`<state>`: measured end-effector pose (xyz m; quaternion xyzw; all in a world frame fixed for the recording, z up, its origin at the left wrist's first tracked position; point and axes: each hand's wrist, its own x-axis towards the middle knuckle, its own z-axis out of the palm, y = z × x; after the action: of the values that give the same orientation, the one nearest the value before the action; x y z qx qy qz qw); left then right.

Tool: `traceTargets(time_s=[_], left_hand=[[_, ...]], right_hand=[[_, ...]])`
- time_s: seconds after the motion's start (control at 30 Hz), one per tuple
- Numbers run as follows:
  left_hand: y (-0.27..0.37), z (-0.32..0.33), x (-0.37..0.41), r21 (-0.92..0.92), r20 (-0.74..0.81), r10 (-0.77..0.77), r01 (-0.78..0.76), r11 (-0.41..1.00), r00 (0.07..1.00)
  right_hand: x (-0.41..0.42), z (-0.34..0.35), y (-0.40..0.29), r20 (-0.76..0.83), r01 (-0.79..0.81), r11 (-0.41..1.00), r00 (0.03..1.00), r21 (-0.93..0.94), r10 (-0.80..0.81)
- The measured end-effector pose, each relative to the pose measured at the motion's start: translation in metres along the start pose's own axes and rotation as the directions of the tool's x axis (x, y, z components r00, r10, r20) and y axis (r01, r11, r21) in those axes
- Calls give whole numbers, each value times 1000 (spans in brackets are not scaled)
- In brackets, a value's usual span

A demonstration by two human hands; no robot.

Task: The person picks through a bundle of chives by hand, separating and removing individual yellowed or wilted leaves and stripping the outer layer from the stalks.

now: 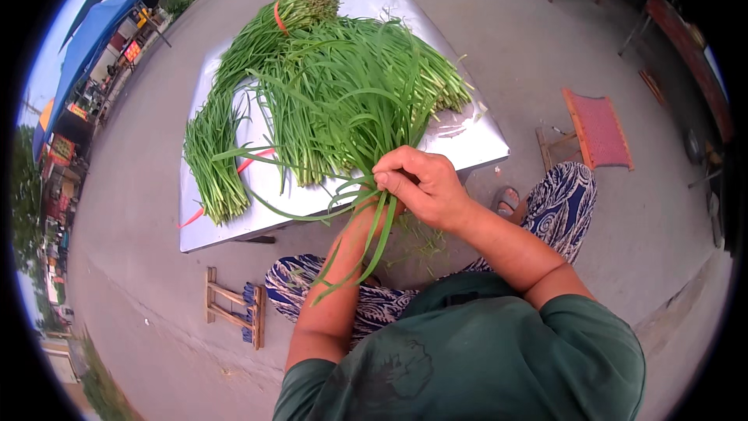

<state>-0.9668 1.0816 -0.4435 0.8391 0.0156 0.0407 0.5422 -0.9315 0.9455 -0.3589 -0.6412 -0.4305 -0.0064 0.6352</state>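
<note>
A bunch of long green leafy stalks, likely garlic chives (383, 105), rises upright in front of me, its leaves fanning out over the table. My right hand (419, 182) pinches some leaves between thumb and forefinger at the near side of the bunch. Beneath it, my left hand (385, 206) is mostly hidden by leaves and the right hand; its wrist leads up to the base of the bunch, but its fingers do not show. More cut chives (447, 79) lie piled behind. A small pile (219, 169) lies at the left, and a bundle tied with a red band (310, 3) lies at the far side.
All this lies on a metal-topped table (269, 210). A red strip (251, 161) runs under the small pile. Wooden folding stools stand at left (234, 307) and at right, the latter with a red woven seat (602, 128). Trimmings (423, 242) litter the ground below.
</note>
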Motion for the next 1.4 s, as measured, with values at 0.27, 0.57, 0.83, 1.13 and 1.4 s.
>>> traceTargets(time_s=[0.27, 0.57, 0.83, 1.13, 1.4], left_hand=[[14, -2, -11, -178, 72, -58, 70, 981, 996], [5, -4, -14, -239, 196, -8, 56, 969, 981], [2, -4, -15, -165, 192, -14, 46, 985, 981], [-8, -2, -13, -233, 198, 16, 32, 972, 980], [-4, -3, -12, -40, 287, -21, 34, 999, 958]], right_hand=[[-10, -19, 6, -89, 102, 993, 991, 66, -96], [15, -66, -3, -429, -47, 813, 831, 581, 355], [14, -69, -16, -382, 24, 773, 879, 634, 286], [1, -76, -10, -267, -100, 837, 922, 537, 282], [21, -78, -4, -496, -55, 984, 858, 168, 132]])
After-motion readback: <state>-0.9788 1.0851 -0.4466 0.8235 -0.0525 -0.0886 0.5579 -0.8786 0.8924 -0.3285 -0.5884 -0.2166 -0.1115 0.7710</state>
